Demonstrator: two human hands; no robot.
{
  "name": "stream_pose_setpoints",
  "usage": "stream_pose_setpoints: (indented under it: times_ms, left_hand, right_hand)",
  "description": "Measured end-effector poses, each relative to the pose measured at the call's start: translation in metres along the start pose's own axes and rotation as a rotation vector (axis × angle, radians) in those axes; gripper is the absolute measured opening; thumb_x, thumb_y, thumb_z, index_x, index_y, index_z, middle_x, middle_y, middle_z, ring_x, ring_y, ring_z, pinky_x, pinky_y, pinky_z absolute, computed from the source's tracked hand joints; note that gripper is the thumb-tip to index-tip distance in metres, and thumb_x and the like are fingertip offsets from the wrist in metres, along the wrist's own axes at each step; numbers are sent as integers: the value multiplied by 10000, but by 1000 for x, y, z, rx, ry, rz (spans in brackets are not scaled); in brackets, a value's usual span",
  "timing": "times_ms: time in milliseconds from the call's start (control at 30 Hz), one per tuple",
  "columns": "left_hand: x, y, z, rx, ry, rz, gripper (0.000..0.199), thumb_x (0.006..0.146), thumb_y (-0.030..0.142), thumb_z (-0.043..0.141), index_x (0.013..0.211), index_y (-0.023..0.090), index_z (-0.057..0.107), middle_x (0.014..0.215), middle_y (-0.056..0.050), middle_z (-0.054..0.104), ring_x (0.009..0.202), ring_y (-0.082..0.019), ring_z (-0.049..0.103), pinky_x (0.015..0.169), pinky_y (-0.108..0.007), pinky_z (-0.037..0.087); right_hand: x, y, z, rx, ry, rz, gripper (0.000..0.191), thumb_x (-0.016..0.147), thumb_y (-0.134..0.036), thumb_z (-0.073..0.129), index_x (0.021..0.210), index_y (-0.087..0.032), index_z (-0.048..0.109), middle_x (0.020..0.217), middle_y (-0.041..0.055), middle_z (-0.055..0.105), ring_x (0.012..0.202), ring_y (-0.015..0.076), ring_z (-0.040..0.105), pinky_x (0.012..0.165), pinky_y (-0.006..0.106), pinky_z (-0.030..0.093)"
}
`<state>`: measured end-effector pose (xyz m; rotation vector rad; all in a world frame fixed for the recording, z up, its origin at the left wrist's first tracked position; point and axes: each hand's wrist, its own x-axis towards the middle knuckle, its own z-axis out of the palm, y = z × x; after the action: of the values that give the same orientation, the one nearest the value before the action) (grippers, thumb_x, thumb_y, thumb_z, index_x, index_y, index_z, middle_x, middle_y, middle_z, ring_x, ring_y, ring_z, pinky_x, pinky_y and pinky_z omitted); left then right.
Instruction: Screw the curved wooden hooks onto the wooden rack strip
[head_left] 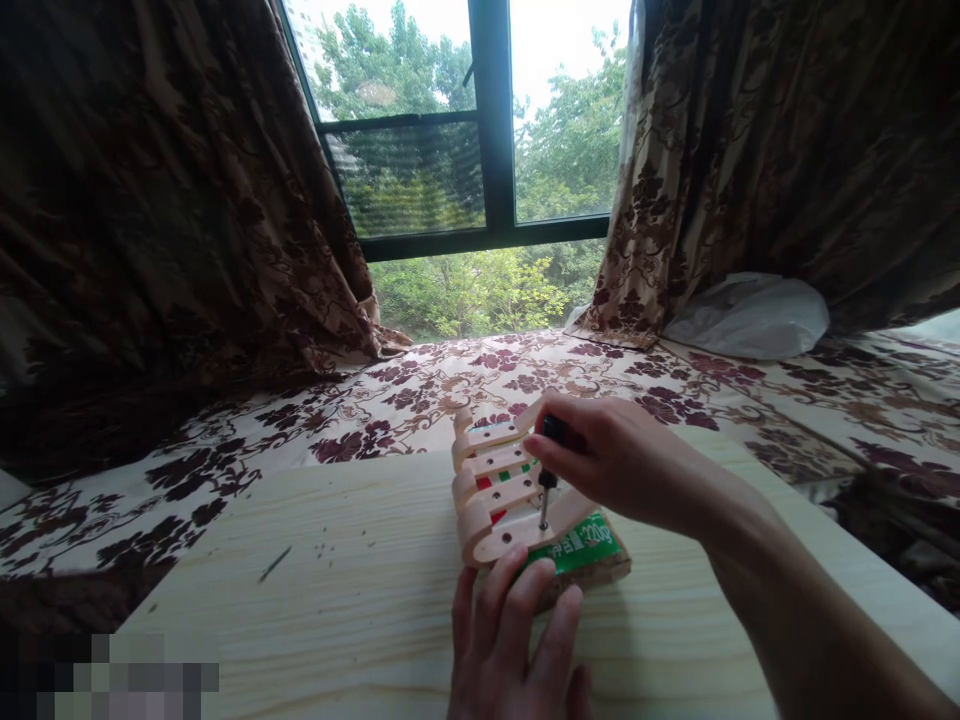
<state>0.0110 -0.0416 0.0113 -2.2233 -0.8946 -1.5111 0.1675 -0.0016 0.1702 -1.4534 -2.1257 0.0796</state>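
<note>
My right hand (pixel 600 450) is closed around the black handle of a screwdriver (pixel 551 450). The screwdriver stands almost upright, its metal tip at a screw in the nearest slat of a pale wooden rack (pixel 491 540). This rack has several parallel slats with rounded left ends and dark screws or holes. Under it lies a green box (pixel 600 540) with white print, "220g" legible, and red patches between the slats. My left hand (pixel 517 635) rests palm down at the near edge, fingers spread, fingertips touching the rack and close to the box. Its thumb is partly hidden.
A light wood-grain board (pixel 337 600) carries the work; a thin dark sliver (pixel 275 564) and crumbs lie on its left. Behind it spreads a floral cloth (pixel 420 385), with a white plastic bag (pixel 750 315) at back right. Patterned curtains (pixel 187 200) flank a window (pixel 495 120).
</note>
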Motion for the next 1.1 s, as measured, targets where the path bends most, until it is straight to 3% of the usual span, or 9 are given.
stream_pose_setpoints:
  times_ms: [133, 433, 600, 700, 867, 1100]
  left_hand:
    - [-1, 1, 0, -35, -11, -21, 262, 786, 188, 475, 983, 231, 641, 1065, -72, 637, 1157, -272, 512, 975, -487, 367]
    - [-5, -4, -15, -29, -177, 57, 307, 805, 181, 508, 1094, 209, 607, 1172, -89, 577, 1258, -297, 422, 991, -460, 385]
    - [-5, -3, -12, -32, -132, 30, 309, 791, 145, 479, 1072, 211, 589, 1117, -99, 600, 1238, -284, 446, 953, -465, 420]
    - [-4, -3, -9, -36, -90, 26, 308, 784, 153, 459, 1053, 211, 596, 1094, -97, 605, 1217, -279, 467, 945, -454, 424]
    - [-4, -4, -11, -23, -150, 31, 326, 774, 144, 479, 1077, 201, 584, 1105, -101, 593, 1240, -286, 431, 964, -470, 400]
    - [-5, -6, -11, 0, -147, 76, 374, 723, 140, 484, 1081, 194, 576, 1117, -95, 584, 1238, -278, 426, 962, -435, 393]
  right_hand:
    - [1, -1, 0, 15, -12, 3, 226, 890, -355, 461, 798, -189, 584, 631, -4, 564, 550, 106, 434, 522, 247, 264]
    - [2, -1, 0, -22, 5, 26, 266, 882, -397, 473, 786, -180, 592, 633, 1, 561, 566, 113, 444, 534, 252, 280]
    - [-2, -2, -5, 60, -62, -76, 156, 872, -318, 493, 879, -212, 607, 624, -40, 532, 543, 94, 407, 524, 236, 273]
    - [-2, -1, -3, 57, -61, -68, 181, 886, -328, 478, 839, -199, 595, 605, -36, 516, 537, 95, 396, 516, 239, 264]
    - [0, 0, -1, -9, -17, 5, 268, 889, -401, 472, 770, -182, 571, 605, -17, 532, 541, 101, 411, 520, 245, 265]
    - [-2, 0, -2, 123, -87, -112, 184, 889, -340, 480, 859, -191, 585, 629, -30, 517, 552, 97, 410, 520, 236, 275]
